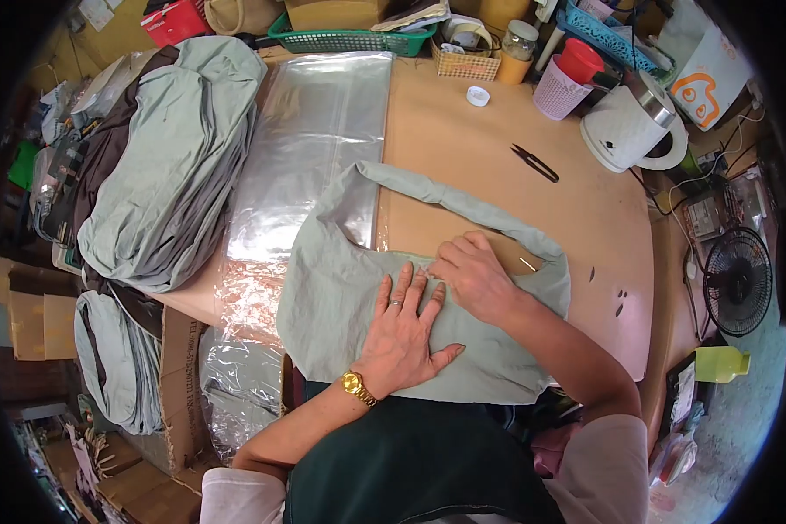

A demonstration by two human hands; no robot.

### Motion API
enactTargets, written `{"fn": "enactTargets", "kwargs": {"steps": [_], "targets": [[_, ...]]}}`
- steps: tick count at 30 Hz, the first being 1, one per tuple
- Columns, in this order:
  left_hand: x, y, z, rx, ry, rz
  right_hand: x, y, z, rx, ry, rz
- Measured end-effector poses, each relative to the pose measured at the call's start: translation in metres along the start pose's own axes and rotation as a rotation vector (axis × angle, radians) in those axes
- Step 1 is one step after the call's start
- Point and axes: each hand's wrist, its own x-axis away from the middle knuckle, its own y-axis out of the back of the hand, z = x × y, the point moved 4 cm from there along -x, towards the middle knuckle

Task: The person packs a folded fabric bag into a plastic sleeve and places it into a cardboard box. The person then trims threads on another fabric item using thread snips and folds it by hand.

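Observation:
A pale grey-green fabric shoulder bag (332, 297) lies on the table in front of me, its strap looped away from me. My left hand (402, 336) rests flat on the bag's front, fingers spread and pointing to the opening. It wears a ring, and a gold watch is on the wrist. At the bag's upper edge my right hand (473, 278) is closed, fingertips pinched together close to the left fingertips. Whatever sits in that pinch is too small and covered to make out. A small metal pin-like piece (527, 264) shows inside the strap loop.
Clear plastic sleeves (314, 131) are stacked left of centre, beside a pile of similar bags (166, 157). Thread snips (534, 163) and a white lid (477, 96) lie farther back. A white kettle (629, 127) stands at right, a fan (738, 279) beyond the table edge.

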Motion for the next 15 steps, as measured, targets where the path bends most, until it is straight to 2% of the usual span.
{"fn": "enactTargets", "kwargs": {"steps": [15], "targets": [[0.001, 0.002, 0.000, -0.002, -0.028, -0.013, 0.006, 0.013, 0.001, 0.149, 0.035, 0.083]]}}
